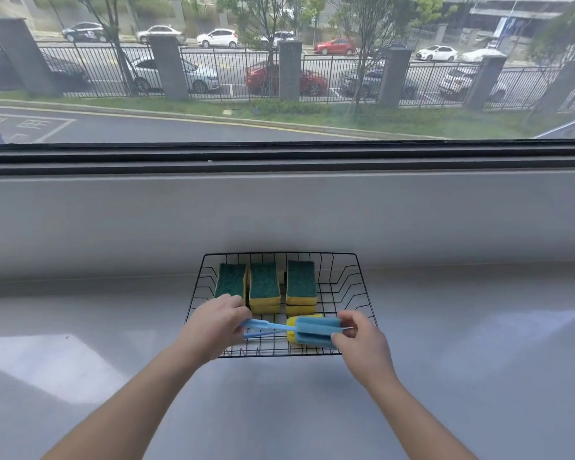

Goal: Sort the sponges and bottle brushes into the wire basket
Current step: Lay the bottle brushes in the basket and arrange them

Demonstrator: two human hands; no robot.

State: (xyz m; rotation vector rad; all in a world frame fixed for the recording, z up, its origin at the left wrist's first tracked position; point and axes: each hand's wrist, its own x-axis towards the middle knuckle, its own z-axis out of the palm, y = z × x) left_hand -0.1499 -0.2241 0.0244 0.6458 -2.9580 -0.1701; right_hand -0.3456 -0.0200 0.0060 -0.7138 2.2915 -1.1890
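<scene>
Inside the black wire basket (pixel 362 287), the left hand (pixel 213 327) is gripping blue plastic brush handles (pixel 262 326), while the right hand (pixel 357 338) is pinching the blue foam bottle brush heads (pixel 316 332), in front of three green-and-yellow sponges (pixel 264 287). Probably placing brushes; next, letting go.

Green-topped yellow sponges (pixel 264 287), blue and yellow bottle brushes (pixel 316 332), black wire basket (pixel 362 293).

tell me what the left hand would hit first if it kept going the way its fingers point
Probably the blue brush it already grips by the handle; the left hand points right along it, toward the right hand. Depth is unclear.
</scene>
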